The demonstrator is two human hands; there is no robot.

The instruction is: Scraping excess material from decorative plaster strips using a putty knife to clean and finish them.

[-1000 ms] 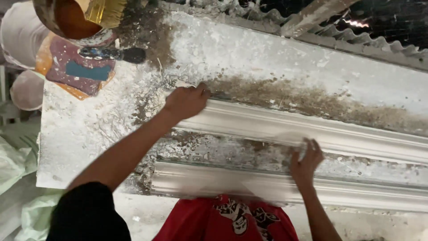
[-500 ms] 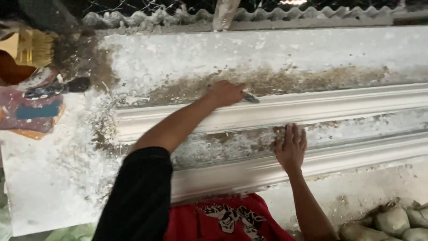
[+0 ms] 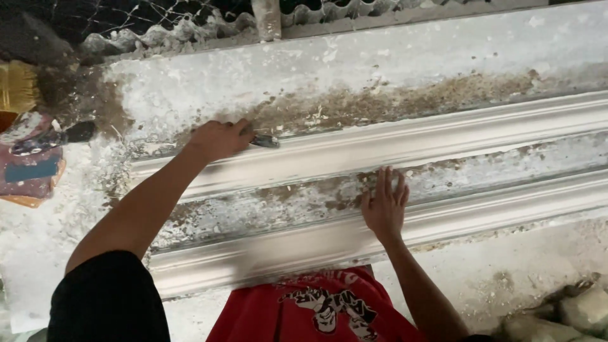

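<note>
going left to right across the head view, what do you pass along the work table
Red and blue cloth → dark-handled tool → left hand → metal blade it grips → right hand flat on the moulding → pale lumps.

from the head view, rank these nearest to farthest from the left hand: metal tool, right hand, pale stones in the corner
1. metal tool: gripped in the left hand, on the upper moulding.
2. right hand: lower right, flat on the moulding.
3. pale stones: far bottom-right corner.

Dim corrugated sheeting (image 3: 190, 31) behind a plaster-crusted worktable (image 3: 392, 57); rubble (image 3: 570, 310) at right.
</note>
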